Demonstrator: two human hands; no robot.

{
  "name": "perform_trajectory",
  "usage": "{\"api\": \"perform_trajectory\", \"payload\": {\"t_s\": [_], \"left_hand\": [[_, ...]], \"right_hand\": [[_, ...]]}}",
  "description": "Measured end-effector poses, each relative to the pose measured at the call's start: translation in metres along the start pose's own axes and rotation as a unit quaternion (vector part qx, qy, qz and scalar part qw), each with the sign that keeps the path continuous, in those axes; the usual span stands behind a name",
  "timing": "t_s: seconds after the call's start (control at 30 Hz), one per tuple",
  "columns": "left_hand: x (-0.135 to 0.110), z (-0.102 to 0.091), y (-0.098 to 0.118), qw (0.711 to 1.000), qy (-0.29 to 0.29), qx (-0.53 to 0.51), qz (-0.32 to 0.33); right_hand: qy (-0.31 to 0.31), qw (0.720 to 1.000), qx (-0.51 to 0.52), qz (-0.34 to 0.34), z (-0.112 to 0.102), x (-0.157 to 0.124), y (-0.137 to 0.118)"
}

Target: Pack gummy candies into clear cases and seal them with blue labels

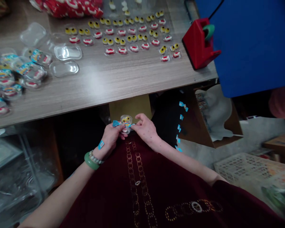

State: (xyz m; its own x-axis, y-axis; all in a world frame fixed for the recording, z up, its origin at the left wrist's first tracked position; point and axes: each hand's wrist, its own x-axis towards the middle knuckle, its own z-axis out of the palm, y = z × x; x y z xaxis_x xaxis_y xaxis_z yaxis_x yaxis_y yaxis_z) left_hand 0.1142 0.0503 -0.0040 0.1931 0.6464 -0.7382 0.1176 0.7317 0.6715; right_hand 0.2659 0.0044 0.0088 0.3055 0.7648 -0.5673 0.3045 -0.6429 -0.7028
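Below the table's near edge, over the lap:
Left grip: left hand [111, 136] closed, pinching a clear plastic blister pack [126, 124] at its left side.
Right grip: right hand [144, 128] closed on the pack's right edge, index finger raised.
Pack: held just under the table edge, above a maroon studded garment [137, 190]. Yellow candy eyes inside, blue tag at left end. Two-sided pinch looks like it keeps the pack steady.
Wrist: small blue paper tag [101, 144] stuck on left wrist, probably kept there for reach, beside a green jade bangle [91, 161].
Table: wood-grain laminate table [97, 79]. Yellow candy eyes [106, 31] and red-and-white candy lips [122, 50] sit in spaced rows toward the far edge, likely for single picking. Clear empty plastic shells [67, 52] and filled packs [35, 72] lie near the left edge.
Right edge: red tape dispenser [199, 44] by a blue board [251, 47].
Below right: column of blue paper tags [180, 126] on dark cloth.
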Motion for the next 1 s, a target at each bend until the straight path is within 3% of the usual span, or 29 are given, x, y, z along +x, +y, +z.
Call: {"api": "perform_trajectory", "payload": {"t_s": [0.3,0.5,0.63,0.77,1.0], "left_hand": [[-0.006,-0.003,0.009,0.997,-0.028,-0.053,-0.039],[-0.006,-0.004,0.014,0.979,-0.094,-0.126,-0.128],[-0.006,-0.006,0.013,0.970,-0.150,-0.126,-0.146],[-0.011,-0.006,0.013,0.975,-0.171,-0.098,-0.099],[-0.014,0.003,0.012,0.995,-0.099,-0.021,0.026]], "right_hand": [[-0.052,0.987,0.150,-0.027,0.000,0.011,0.017],[-0.128,0.945,0.301,-0.027,-0.003,0.010,0.016],[-0.185,0.919,0.346,-0.022,-0.007,0.012,0.019],[-0.187,0.913,0.363,-0.021,-0.006,0.011,0.019],[-0.142,0.929,0.341,0.023,-0.003,0.009,0.017]]}}
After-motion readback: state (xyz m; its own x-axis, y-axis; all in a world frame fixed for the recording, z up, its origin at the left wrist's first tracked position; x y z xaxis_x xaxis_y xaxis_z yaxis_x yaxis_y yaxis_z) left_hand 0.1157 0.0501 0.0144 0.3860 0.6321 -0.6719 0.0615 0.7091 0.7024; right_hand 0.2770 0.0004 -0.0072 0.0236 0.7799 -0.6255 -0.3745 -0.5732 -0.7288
